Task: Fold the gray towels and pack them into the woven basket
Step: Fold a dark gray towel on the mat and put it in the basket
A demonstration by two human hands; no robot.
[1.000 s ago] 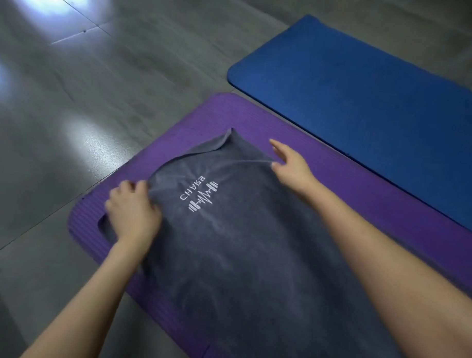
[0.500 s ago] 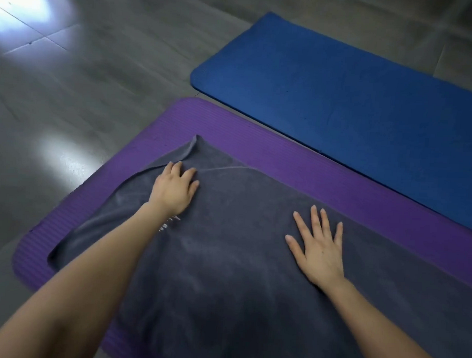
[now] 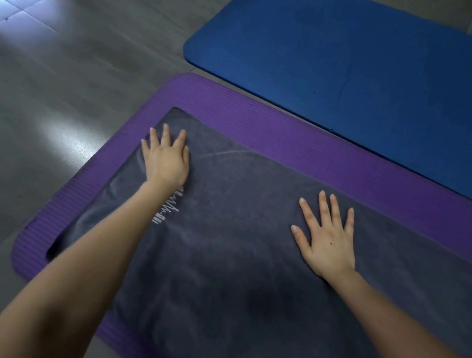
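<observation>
A gray towel (image 3: 240, 259) with a white printed logo lies spread flat on a purple mat (image 3: 285, 127). My left hand (image 3: 164, 157) rests palm down near the towel's far left corner, fingers spread. Flat on the towel's middle right lies my right hand (image 3: 328, 235), its fingers also apart. Neither hand holds anything. My left forearm covers part of the logo. No woven basket is in view.
A blue mat (image 3: 354, 62) lies on the floor beyond the purple one, to the right. Gray tiled floor (image 3: 58, 92) with a bright light reflection stretches to the left and behind.
Both hands let go of the towel's far edge and now lie flat on it. My left hand slid to the far corner, which now lies flat; my right hand moved back toward the middle.
</observation>
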